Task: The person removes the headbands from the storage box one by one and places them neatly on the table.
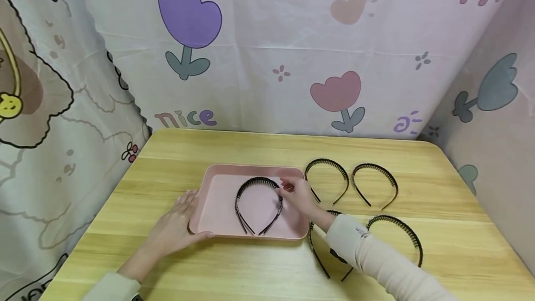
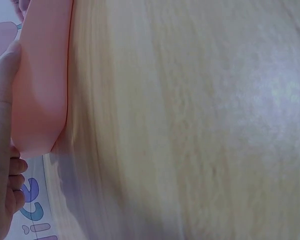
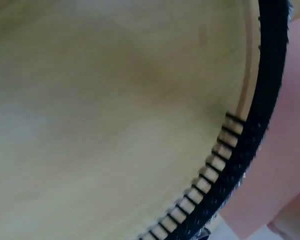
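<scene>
Black toothed headbands [image 1: 257, 180], at least two overlapping, lie inside a pink tray [image 1: 217, 167], their ends toward its front edge. At the right side of these headbands my right hand [image 1: 298, 196] pinches the band between thumb and bent fingers. My left hand [image 1: 177, 224] rests on the tray's left front corner, fingers spread along the left side and thumb on the front wall. In the left wrist view the hand [image 2: 2, 115] lies against the tray wall [image 2: 42, 75]. A headband [image 3: 270, 85] crosses the right wrist view close up.
Right of the tray, headbands stand apart on the wooden table [image 1: 259, 273]: one at the back [image 1: 328, 160], another beside it [image 1: 374, 165], one partly under my right forearm [image 1: 313, 250] and one at the front right [image 1: 407, 229]. A printed curtain [image 1: 259, 92] hangs behind.
</scene>
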`<state>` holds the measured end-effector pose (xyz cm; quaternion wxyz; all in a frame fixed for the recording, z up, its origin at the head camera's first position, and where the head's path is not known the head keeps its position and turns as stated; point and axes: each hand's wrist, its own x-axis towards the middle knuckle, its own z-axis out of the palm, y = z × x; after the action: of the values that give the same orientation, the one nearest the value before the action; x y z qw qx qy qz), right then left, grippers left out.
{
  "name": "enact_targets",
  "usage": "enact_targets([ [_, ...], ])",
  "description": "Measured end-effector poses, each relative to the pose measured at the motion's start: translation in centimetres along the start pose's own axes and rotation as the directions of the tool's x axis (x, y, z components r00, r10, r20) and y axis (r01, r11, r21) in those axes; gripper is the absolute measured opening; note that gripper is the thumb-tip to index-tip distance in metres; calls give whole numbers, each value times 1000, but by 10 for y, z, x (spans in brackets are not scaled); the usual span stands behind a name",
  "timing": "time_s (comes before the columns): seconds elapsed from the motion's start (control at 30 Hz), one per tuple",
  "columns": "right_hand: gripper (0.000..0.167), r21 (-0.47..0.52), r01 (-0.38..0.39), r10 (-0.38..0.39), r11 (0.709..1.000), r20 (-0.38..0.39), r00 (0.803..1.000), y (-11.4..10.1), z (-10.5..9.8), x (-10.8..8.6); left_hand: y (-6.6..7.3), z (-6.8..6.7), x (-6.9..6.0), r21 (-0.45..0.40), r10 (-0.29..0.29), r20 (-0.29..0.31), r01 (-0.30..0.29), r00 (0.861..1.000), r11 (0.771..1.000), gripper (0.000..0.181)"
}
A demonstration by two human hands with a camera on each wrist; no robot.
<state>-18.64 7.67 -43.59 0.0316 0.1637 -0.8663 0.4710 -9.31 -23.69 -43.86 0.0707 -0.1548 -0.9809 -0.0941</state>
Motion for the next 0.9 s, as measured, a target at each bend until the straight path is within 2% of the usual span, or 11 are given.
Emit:
enact_targets([
  [0.13,30,-86,22,-23,996,-14,1000,1,4,2,1,0,2,-1,-3,10,3,1000,1000,104],
  [0.27,25,-124,52,-53,991,-11,999,1,7,5,2,1,2,2,-3,15,3,1000,1000,105],
  [0.53,21,-121,1,-1,993,-4,1000,1,10,8,3,-1,2,-1,-5,20,5,1000,1000,105],
  [0.9,18,-196,12,-18,981,-28,999,-6,12,7,1,0,0,-1,-20,27,20,999,1000,106],
])
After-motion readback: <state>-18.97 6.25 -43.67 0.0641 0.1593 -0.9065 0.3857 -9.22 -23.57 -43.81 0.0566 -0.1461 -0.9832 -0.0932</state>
